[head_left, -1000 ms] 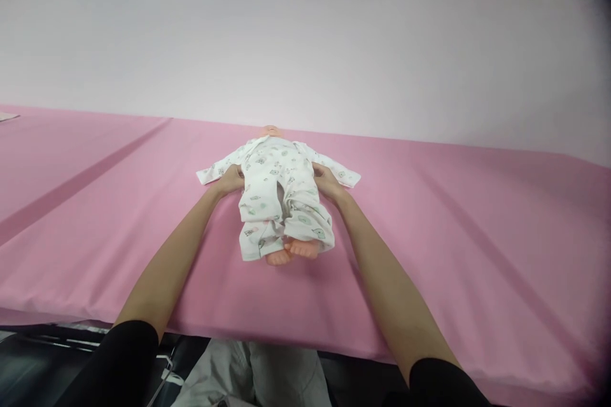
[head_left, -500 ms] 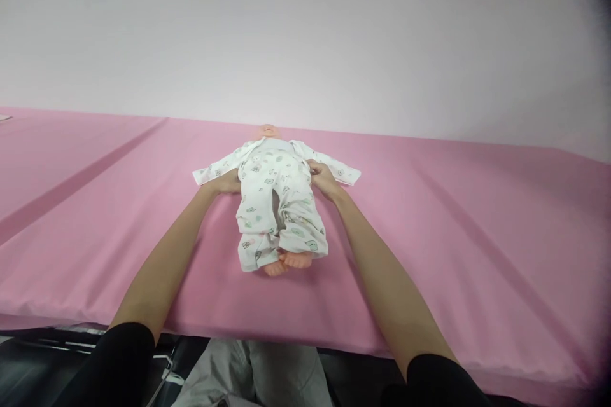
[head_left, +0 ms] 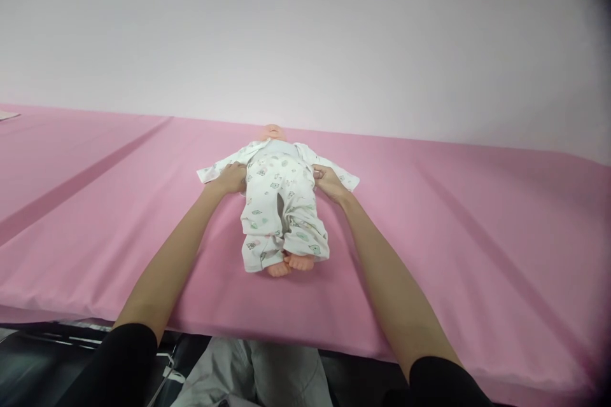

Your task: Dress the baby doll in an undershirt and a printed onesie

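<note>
A baby doll (head_left: 273,132) lies on its back, head away from me and bare feet (head_left: 300,262) towards me. It wears white printed pants (head_left: 281,184) and a white printed top (head_left: 337,172) with the sleeves spread out sideways. At the doll's left-hand side in the picture, my left hand (head_left: 233,178) is closed at the edge of the pants' waist. Opposite it, my right hand (head_left: 329,182) pinches the other side of the waist. The fingertips of both hands are partly hidden by cloth.
The doll rests on a pink padded mat (head_left: 429,254) with creases. Behind it stands a white panel (head_left: 305,51). A small pale flat item (head_left: 8,115) lies at the far left edge. Below the mat's front edge are grey trousers (head_left: 281,369) and a cable (head_left: 167,374).
My left hand has come up from beside the doll and its fingers have curled at the waist. My right hand has shifted slightly outward. The view has moved a little.
</note>
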`<state>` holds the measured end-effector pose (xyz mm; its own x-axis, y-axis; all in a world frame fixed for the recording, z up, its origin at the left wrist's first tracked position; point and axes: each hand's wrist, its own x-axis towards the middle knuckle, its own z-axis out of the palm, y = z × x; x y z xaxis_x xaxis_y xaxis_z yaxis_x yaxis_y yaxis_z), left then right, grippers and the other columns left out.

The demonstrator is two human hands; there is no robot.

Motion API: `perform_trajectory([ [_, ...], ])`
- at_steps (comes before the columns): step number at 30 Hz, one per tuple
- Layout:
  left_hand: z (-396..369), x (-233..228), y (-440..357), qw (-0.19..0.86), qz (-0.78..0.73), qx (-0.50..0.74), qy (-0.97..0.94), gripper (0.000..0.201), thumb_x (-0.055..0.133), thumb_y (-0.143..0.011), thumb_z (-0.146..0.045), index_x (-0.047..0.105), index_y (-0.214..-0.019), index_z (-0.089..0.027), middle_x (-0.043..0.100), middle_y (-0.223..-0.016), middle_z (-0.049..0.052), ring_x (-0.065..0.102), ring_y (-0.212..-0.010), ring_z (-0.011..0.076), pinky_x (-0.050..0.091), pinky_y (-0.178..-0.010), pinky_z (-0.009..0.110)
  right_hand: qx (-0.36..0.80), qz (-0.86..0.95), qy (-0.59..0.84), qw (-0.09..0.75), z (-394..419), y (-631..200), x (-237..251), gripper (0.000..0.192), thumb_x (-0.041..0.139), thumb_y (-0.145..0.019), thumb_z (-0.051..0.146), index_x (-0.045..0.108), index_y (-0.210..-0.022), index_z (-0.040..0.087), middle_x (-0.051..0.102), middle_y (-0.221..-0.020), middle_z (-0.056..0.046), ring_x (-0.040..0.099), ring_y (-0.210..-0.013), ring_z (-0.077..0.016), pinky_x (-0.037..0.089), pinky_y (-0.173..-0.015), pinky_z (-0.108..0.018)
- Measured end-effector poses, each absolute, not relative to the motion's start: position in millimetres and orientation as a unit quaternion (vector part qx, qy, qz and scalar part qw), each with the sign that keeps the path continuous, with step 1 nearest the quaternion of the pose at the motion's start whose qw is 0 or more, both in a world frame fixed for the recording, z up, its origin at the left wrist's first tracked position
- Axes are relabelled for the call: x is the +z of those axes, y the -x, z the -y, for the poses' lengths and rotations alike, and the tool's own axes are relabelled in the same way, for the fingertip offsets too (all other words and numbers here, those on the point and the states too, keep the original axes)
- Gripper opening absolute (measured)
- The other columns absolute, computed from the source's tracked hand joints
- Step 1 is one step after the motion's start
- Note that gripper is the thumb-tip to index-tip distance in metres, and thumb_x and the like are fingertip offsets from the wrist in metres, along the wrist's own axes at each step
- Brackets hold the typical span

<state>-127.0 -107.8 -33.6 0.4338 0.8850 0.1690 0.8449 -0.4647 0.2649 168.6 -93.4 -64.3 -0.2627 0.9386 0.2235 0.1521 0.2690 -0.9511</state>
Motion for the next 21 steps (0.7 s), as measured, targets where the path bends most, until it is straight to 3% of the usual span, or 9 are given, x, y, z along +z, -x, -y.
perform_trajectory([
  [8,106,-46,122,0.098,-0.546,0.195,-0.809,0.025,0.051,-0.054,-0.001,0.033,-0.051,-0.019,0.053,-0.069,0.007,0.052,-0.088,0.0288,0.039,-0.086,0.042,0.431,0.711,0.428,0.354,91,-177,-70,0.019,0.055,-0.050,0.020,0.058,-0.069,0.017,0.057,-0.064,0.002,0.050,-0.061,-0.0138,0.038,-0.054,-0.023],
  [14,94,-62,124,0.161,-0.597,0.259,-0.742,0.021,0.048,-0.058,-0.005,0.036,-0.051,-0.019,0.050,-0.057,0.003,0.050,-0.061,0.0186,0.040,-0.065,0.032,0.350,0.699,0.458,0.423,82,-169,-88,0.014,0.056,-0.054,0.026,0.046,-0.062,0.019,0.046,-0.056,0.005,0.044,-0.057,-0.0120,0.033,-0.053,-0.023],
  [21,96,-70,117,0.218,-0.571,0.371,-0.699,0.004,0.051,-0.062,-0.019,0.051,-0.066,-0.018,0.059,-0.069,0.002,0.050,-0.066,0.0165,0.037,-0.061,0.026,0.291,0.708,0.452,0.459,74,-165,-94,0.026,0.060,-0.058,0.037,0.040,-0.062,0.021,0.046,-0.063,0.002,0.041,-0.066,-0.0137,0.033,-0.059,-0.024],
])
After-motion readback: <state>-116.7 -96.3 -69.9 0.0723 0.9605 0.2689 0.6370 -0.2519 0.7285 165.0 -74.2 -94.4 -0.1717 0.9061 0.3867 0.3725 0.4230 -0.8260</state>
